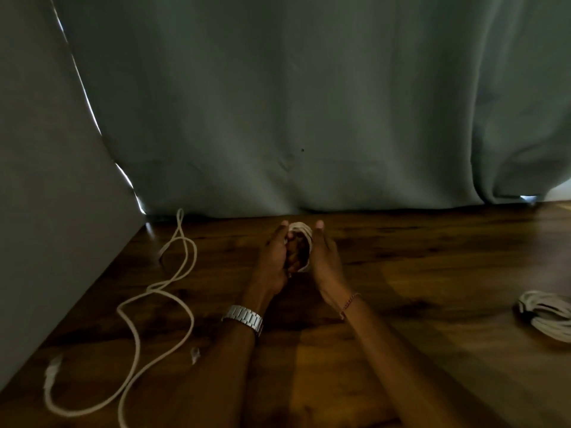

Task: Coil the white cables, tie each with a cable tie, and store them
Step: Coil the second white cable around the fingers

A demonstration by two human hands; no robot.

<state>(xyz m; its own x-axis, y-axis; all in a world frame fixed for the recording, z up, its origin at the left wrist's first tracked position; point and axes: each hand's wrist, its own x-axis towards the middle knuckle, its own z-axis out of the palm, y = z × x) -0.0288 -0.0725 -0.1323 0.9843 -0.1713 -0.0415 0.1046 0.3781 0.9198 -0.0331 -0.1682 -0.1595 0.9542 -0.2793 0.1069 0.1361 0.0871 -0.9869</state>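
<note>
While both hands hold a small white coil (301,242) above the wood table (417,273) | L hand (273,257) & R hand (324,257) curled round it | step: coiling done, likely needs tie next | loose cable (160,291) left, bundled cable (545,313) right.

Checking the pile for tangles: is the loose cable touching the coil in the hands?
Apart. The head view shows bare table between the loose cable and coil.

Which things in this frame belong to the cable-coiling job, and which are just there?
Job:
- coiled cable held between left hand and right hand
- loose cable on the table
- finished coils at far right

Just there:
- curtain
- wristwatch
- bracelet
</note>
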